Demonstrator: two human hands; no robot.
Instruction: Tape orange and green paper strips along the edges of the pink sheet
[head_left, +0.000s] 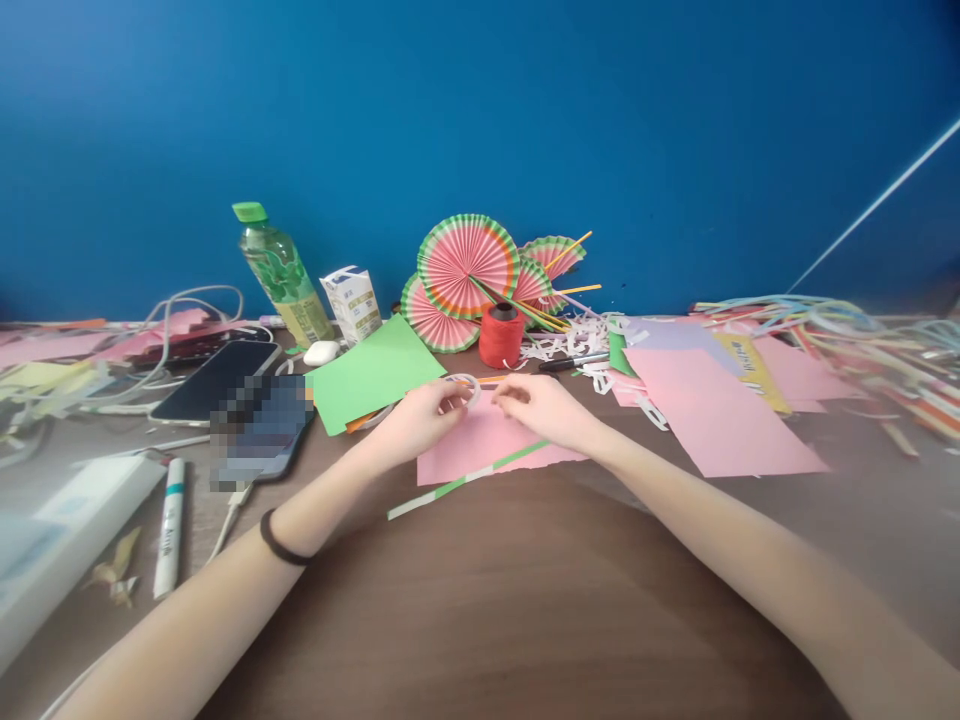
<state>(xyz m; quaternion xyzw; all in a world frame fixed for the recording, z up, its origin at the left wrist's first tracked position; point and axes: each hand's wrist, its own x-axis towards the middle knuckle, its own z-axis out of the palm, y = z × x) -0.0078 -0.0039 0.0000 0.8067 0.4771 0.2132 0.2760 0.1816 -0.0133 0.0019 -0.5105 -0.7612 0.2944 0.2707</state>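
In front of a red thread spool (501, 338), both hands are working close together, and the step in hand is seemingly fine fingertip handling of a white ring (475, 388), perhaps a tape roll, above a pink paper sheet (480, 440). Front-left of the spool, the left hand (424, 422) is curling half closed beside the ring; whether it is gripping it I cannot tell. Front-right of the spool, the right hand (546, 405) is posing with thumb and fingertips nearly meeting; anything thin between them is not showing clearly. The next move is probably calling for a light pinch, without disturbing the green-and-white strip (469, 480) lying across the sheet's near edge. Left of the spool, a green sheet (379, 370) is crowding the left hand; right of it, a black pen (581, 362) and pink sheets (731, 415) are limiting sideways travel. Behind the spool, paper fans (466, 265) are standing before a blue wall (480, 100); well forward of it, the brown surface (525, 590) is offering the widest room.
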